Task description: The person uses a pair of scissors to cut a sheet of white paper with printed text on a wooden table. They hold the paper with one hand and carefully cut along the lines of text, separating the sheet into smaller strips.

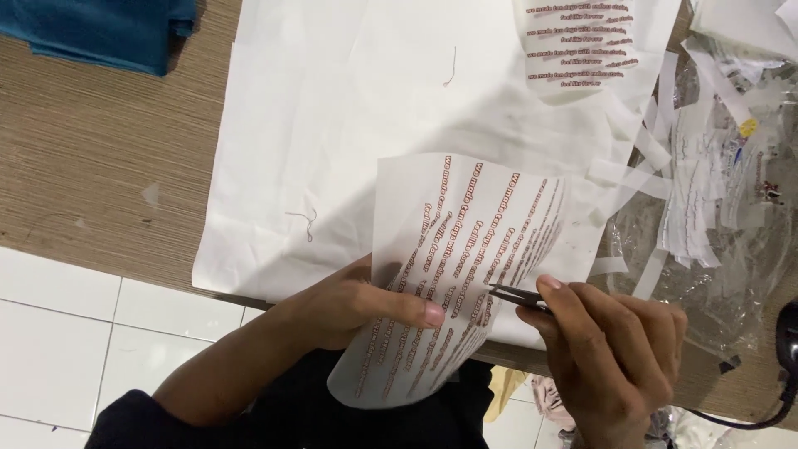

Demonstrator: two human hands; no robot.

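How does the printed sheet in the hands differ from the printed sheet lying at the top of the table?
The held printed sheet is curled and lifted, pinched by the left hand, with scissors in the right hand at its edge; the far printed sheet lies flat and untouched on the white cloth. The held one looks larger, its text lines running steeply. Both are white with rows of reddish-brown text.

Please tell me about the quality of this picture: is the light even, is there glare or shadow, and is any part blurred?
Head view: soft, even light; the left hand casts only a faint shadow on the printed sheet. Head view: slight glare on the clear plastic bag at right. Head view: the scissors in the right hand look a little soft, and the sheet's print is fuzzy.
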